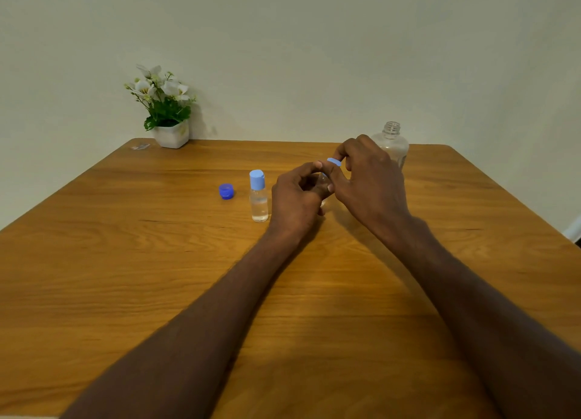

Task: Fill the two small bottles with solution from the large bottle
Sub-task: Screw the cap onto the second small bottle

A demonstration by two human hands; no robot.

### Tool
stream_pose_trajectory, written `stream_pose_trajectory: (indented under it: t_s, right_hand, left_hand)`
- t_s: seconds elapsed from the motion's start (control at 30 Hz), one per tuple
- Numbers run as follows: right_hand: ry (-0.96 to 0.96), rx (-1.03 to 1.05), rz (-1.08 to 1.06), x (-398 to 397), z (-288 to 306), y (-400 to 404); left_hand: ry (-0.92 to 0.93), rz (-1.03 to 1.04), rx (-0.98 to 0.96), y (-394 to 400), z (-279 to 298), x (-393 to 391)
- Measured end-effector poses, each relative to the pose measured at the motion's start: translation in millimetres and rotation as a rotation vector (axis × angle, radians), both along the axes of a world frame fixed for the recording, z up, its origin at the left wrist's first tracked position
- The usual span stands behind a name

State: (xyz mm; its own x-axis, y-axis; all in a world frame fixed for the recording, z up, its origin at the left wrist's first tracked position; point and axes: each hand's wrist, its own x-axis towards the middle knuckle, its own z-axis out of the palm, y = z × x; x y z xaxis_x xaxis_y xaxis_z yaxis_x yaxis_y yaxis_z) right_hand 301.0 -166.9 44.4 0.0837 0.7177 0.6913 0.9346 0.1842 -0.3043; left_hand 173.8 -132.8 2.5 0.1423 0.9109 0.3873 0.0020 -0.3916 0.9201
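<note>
One small clear bottle (259, 198) with a light blue cap stands upright on the wooden table (157, 261), holding clear liquid. Just to its right, my left hand (295, 195) is wrapped around a second small bottle (323, 179), mostly hidden by my fingers. My right hand (367, 179) pinches that bottle's light blue cap (334, 161) at its top. The large clear bottle (391, 142) stands uncapped behind my right hand, partly hidden. A dark blue cap (226, 191) lies on the table left of the standing small bottle.
A white pot of white flowers (168, 117) stands at the table's far left corner, against the wall. A small flat scrap (140, 147) lies beside it.
</note>
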Motion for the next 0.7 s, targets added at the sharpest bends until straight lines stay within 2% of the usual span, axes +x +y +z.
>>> stream_pose_trajectory:
  t_s: [0.23,0.47,0.57,0.7]
  right_hand:
    - [-0.032,-0.032,-0.027,1,0,2]
    - [-0.010,-0.067,-0.165,1,3,-4]
    - [0.019,-0.045,-0.134,-3,5,-7]
    - [-0.041,0.016,-0.022,-6,7,-9]
  left_hand:
    - [0.058,-0.001,0.045,-1,-1,1]
    - [0.069,-0.048,0.094,-5,0,2]
    - [0.028,-0.028,0.071,-2,0,0]
    - [0.006,0.003,0.049,-1,-1,-1]
